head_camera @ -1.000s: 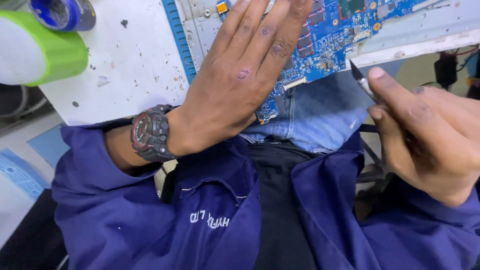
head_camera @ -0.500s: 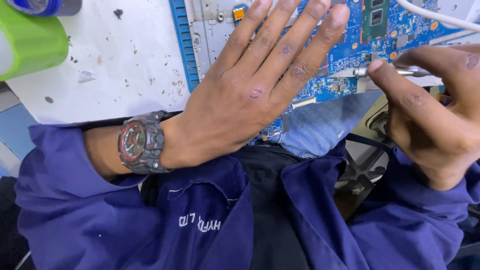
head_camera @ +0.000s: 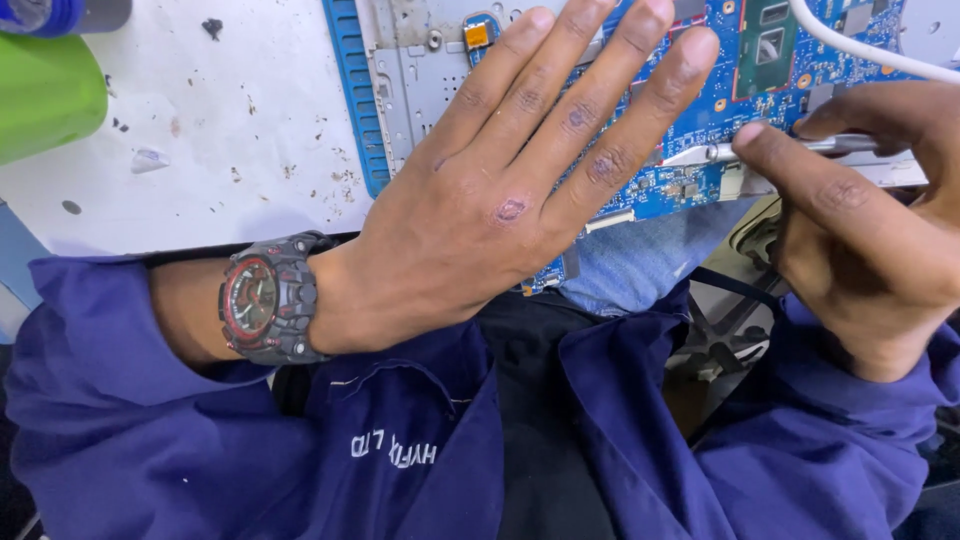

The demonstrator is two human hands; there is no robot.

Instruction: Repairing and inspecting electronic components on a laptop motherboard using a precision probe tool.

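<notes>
Blue circuit board (head_camera: 700, 110) lying on the white surface (head_camera: 220, 170), its near edge overhanging toward the lap; metal frame (head_camera: 420, 80) with a blue ribbed strip (head_camera: 350, 100) along its left side. Large dark chip (head_camera: 765, 45) near the top edge. White cable (head_camera: 860, 50) crossing the upper right corner.

Left hand (head_camera: 500, 200) flat, palm down on the board, fingers spread and extended, gripping nothing, only pressing. Dark wristwatch with red face (head_camera: 265, 305) on that wrist.

Right hand (head_camera: 860, 230) closed around a slim silver tool (head_camera: 790, 148), pinched between thumb and forefinger; tip aimed left, meeting the board just beside the left fingertips. Exact kind of tool not discernible.

Risks, as judged from this position:
- Tool tip slipping off its target and scraping nearby small parts or traces; cause: shallow angle of the tool and crowded components.
- Tip jabbing the left fingers; cause: closeness of fingers to the tip.
- Board tipping or sliding off the edge; cause: overhang, with only palm pressure to steady it.
- Cable snagging on the right hand; cause: routing just above the knuckles.

Periphery: green rounded object (head_camera: 45, 95) at far left, blue object (head_camera: 40, 15) above it, cut off by the frame. Dark specks and debris scattered on the surface. Navy work jacket sleeves (head_camera: 120, 420) below.
</notes>
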